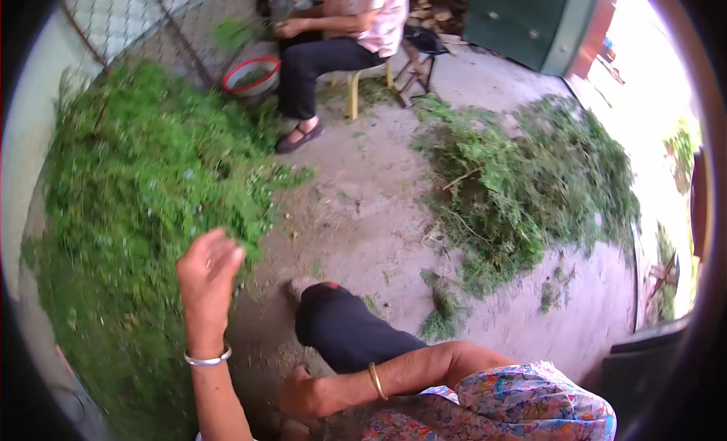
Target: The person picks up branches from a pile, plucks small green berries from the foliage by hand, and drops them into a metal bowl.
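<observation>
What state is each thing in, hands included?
Left hand: raised, fingers bent; can't tell if it grips anything
Right hand: low, fingers curled; contents hidden
Left plant heap: loose, piled up
Right plant heap: loose, spread out
Bucket: open-topped, some greens inside
Yellow stool: upright, another person sitting on it
Silver bangle: worn, left wrist
Gold bangle: worn, right wrist

Left grip (208, 278) near leafy heap (151, 168), seated person (333, 58)

It looks like a household yard: concrete floor (363, 221), green door (515, 28), split wood (433, 15) beside it (and greenery (151, 176) heaped along the floor's left edge).
</observation>
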`<state>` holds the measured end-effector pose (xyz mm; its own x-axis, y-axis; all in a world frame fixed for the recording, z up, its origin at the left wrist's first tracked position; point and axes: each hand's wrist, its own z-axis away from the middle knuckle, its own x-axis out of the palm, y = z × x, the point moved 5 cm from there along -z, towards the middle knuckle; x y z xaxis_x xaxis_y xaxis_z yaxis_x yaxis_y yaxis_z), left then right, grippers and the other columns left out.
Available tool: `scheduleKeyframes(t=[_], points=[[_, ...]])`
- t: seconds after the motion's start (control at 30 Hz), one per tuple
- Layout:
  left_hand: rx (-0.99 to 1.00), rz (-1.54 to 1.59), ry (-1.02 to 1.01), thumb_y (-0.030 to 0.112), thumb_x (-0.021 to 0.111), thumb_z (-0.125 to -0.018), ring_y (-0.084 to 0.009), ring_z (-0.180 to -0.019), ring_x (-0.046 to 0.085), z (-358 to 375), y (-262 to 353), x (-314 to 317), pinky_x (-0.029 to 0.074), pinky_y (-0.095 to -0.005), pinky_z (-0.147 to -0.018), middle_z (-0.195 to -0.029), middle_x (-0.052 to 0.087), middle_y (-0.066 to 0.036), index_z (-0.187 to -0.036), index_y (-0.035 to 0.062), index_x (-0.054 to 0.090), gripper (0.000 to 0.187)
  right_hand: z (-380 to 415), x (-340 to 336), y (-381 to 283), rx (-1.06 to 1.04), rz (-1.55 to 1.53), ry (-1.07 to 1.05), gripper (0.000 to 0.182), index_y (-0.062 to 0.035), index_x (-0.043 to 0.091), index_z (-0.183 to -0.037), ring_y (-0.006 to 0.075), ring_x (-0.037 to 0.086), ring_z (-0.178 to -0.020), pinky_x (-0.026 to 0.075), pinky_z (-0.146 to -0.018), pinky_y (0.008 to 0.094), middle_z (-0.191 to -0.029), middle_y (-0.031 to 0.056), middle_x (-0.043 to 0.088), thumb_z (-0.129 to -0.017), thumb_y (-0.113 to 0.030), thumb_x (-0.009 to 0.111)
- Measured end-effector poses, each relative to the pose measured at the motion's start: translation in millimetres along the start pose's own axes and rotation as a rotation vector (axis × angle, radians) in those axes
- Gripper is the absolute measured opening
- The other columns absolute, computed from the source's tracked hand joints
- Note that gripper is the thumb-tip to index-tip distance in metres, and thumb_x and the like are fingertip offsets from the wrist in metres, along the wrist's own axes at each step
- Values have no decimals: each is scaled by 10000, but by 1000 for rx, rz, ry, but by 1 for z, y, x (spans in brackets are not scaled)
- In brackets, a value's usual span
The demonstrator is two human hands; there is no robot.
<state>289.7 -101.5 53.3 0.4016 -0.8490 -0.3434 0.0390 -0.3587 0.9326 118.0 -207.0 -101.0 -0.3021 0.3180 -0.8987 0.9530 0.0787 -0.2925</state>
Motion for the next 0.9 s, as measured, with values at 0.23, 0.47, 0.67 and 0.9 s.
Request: scheduleKeyframes(t=[0.23, 0.47, 0.67, 0.9], points=[[-682, 139, 420, 62, 630, -788, -135, -544, 537, 214, -287, -128, 429, -275, -478, -640, 573, -46, -770, -11, 611, 78, -42, -65, 52, -70, 164, -105, 204, -27, 574, -835, 241, 559, -736, 504, -702, 397, -773, 115, 547, -759, -196, 488], [-1569, 455, 834, 56, 636, -774, -164, -420, 412, 419, -432, -56, 382, -375, -398, -551, 420, -53, -645, 83, 463, 218, -102, -48, 76, -131, -54, -408, 193, 25, 513, -932, 341, 587, -803, 462, -721, 411, -795, 170, 571, -749, -17, 560], [-1647, 580, 463, 122, 687, -763, -257, -581, 555, 540, -547, 52, 510, -486, -614, -730, 571, -105, -807, 74, 577, 128, -125, -35, 69, 1, -73, -765, 238, 19, 495, -980, 324, 571, -796, 447, -728, 406, -818, 149, 557, -753, -21, 555], [-1077, -740, -321, 96, 688, -713, -266, -760, 628, 465, -516, 96, 518, -434, -662, -829, 648, -103, -926, 29, 633, 230, -132, -24, 76, 184, 27, -841, 409, 11, 507, -1098, 313, 568, -768, 449, -721, 397, -829, 128, 578, -715, -36, 641]])
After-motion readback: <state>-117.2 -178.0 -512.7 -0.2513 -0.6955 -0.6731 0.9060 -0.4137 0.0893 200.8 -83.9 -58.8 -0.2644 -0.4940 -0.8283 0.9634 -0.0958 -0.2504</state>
